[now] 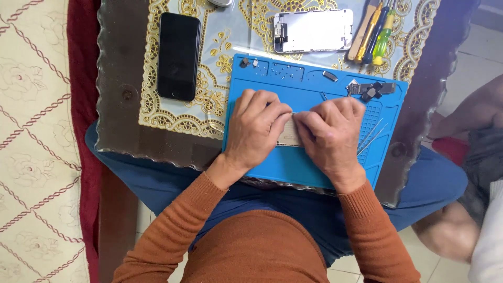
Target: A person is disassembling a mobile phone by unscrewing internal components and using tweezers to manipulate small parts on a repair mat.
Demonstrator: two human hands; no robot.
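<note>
Both hands, left and right, pinch pale flat part over blue mat.

Under our fingers lies a bright blue mat; between them shows a pale beige part. Beyond our fingertips, a gold-and-white lace-patterned cloth, a black phone and yellow, blue and green screwdrivers.

Home room used as phone repair spot, glass-topped table w/ gold lace cloth, blue repair mat, screwdrivers, patterned bedding alongside, tiled floor
</note>
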